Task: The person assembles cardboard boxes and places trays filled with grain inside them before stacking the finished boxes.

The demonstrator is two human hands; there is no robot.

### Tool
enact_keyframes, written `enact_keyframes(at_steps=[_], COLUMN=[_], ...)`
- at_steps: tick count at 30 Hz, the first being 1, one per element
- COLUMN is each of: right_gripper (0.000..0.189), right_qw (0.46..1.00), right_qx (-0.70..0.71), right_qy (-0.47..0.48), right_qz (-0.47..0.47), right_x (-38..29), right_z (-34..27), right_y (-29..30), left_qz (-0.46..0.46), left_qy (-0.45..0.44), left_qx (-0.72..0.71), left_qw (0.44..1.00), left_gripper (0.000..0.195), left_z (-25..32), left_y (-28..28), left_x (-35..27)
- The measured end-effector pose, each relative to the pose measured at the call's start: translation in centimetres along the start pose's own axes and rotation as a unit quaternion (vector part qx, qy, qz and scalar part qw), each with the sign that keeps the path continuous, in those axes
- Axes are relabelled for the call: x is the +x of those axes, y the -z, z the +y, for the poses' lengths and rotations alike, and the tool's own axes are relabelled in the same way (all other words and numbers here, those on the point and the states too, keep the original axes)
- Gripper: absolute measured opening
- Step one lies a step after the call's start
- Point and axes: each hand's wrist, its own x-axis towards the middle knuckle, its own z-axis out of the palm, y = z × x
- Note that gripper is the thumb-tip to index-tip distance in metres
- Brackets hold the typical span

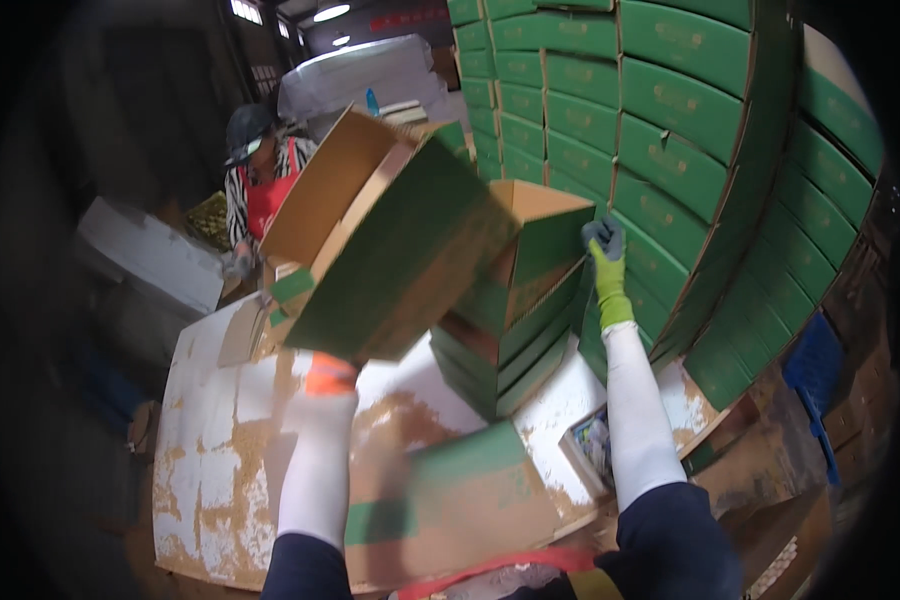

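Observation:
A green-and-brown cardboard box (412, 255), open and tilted, is raised above the table in front of me. My left hand (331, 373), in a glove with an orange cuff, is at its lower edge, the fingers hidden behind the cardboard. My right hand (606, 244), gloved in yellow-green and grey, has curled fingers at the corner of an open box (551, 247); whether they grip it is unclear. That box tops a short stack of green cartons (529, 375). Before me lies a flat cardboard piece (465, 487) with green bands, blurred.
The worktable (217, 465) has a worn white surface. A tall wall of green cartons (682, 97) rises on the right. A small tray (589, 450) sits by my right forearm. Across the table, a person in a red apron (266, 199) stands near a grey-white box (154, 251).

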Motion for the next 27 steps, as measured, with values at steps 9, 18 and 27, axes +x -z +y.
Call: enact_keyframes(at_steps=[9,18,27], right_gripper=[0.041,0.049,0.05], right_qw=[0.99,0.976,0.99], right_qx=[0.037,-0.18,-0.058], right_qy=[-0.03,0.081,-0.075], right_qz=[-0.133,-0.097,-0.106], right_x=[1.2,-4.1,-6.5], right_z=[2.6,3.6,-0.6], right_y=[-0.5,3.0,0.6], left_qz=[-0.075,-0.037,0.025], left_qy=[-0.006,0.014,0.108], left_qx=[-0.06,0.218,0.418], left_qw=[0.995,0.975,0.902], left_gripper=[0.074,0.093,0.108], left_z=[-1.0,-9.0,-9.1], left_y=[0.9,-6.9,-10.5], left_x=[-5.6,2.0,-0.2])
